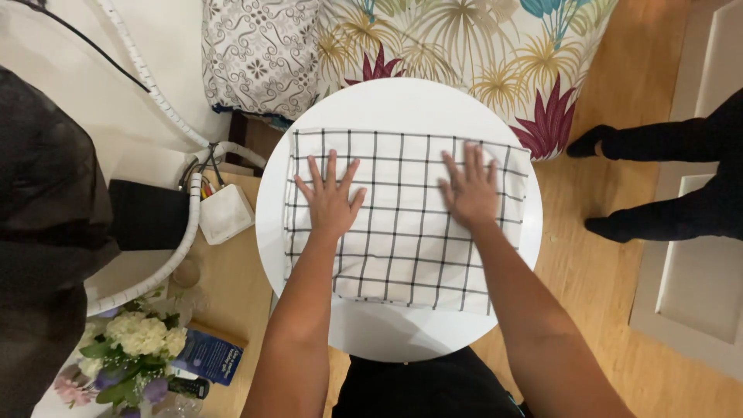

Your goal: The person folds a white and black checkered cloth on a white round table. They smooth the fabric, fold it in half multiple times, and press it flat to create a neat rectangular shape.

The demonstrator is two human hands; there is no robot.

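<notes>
A wooden floor (604, 279) runs under everything, and at the top edge a bed covered in a palm-leaf print bedspread (480, 46) meets a grey scroll-patterned pillow (259, 54). A round white worktop (387, 104) stands in the middle of the view, just below the bed. Folded on it lies a white cloth with a black grid pattern (402, 248), a rough rectangle that covers most of the worktop's centre and reaches close to its left and right rims.

Both bare forearms come up from the bottom edge and angle slightly inward. The left hand (331, 203) lies palm down on the cloth's upper left part, fingers spread wide and pointing toward the bed. The right hand (470, 195) lies palm down on the upper right part, fingers straight and closer together, tips near the cloth's far edge. Neither hand grips anything; both press flat on the fabric, well apart from each other.

At the right, another person's dark-clad legs and feet (658, 186) stand on the floor. At the left, a low wooden side table (232, 286) carries a small white box (226, 214), with a bunch of white and purple flowers (131, 352) and a blue packet (207, 358) below it.
</notes>
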